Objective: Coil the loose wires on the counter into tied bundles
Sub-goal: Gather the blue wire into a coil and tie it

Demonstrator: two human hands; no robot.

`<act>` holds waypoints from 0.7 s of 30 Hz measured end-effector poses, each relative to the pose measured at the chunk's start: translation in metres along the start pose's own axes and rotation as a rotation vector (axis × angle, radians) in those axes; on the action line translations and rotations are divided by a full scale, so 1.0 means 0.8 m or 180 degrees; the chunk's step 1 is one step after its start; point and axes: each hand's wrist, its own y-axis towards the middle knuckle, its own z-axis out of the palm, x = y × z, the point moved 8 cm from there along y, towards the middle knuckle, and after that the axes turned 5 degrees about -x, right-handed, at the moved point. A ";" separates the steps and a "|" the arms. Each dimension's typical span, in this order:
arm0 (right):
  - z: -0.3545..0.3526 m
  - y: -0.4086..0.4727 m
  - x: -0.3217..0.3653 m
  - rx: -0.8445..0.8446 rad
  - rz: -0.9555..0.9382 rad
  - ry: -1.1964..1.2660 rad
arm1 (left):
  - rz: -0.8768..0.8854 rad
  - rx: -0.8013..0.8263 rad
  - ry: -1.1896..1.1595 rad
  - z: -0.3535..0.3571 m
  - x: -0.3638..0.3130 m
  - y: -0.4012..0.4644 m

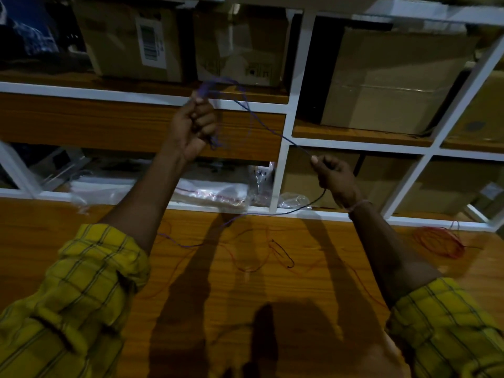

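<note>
A thin purple wire [256, 115] is gripped, partly looped, by the left hand [192, 126] and pinched taut by the right hand [331, 173]; cardboard boxes [381, 80] are held in the far shelves [296, 77].

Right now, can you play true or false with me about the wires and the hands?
1. The left hand grips loops of purple wire. True.
2. The right hand is empty and lies flat on the counter. False: it is raised above the counter and pinches the same purple wire.
3. A red wire bundle lies on the counter, to the right of the right arm. True.
4. The purple wire is wholly off the counter. False: past the right hand it trails down onto the wood.
5. The shelves behind the counter hold only books. False: cardboard boxes sit in them.
</note>
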 end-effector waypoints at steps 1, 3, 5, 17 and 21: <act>-0.003 -0.003 -0.014 -0.0064 0.0099 -0.0010 | 0.0182 -0.0064 -0.0355 -0.006 -0.018 0.003; -0.008 -0.008 -0.040 -0.0252 0.0267 -0.0114 | 0.0524 -0.0289 -0.0650 -0.021 -0.046 0.006; -0.009 -0.013 -0.055 -0.0477 0.0319 -0.0489 | 0.0712 -0.0552 -0.0513 -0.030 -0.053 0.007; 0.126 -0.036 0.036 0.1071 -0.1404 -0.3130 | 0.0471 -0.0985 0.3095 0.014 0.041 0.002; 0.128 -0.039 0.084 0.0733 -0.1660 -0.2364 | 0.0019 -0.0496 0.3862 0.021 0.086 -0.005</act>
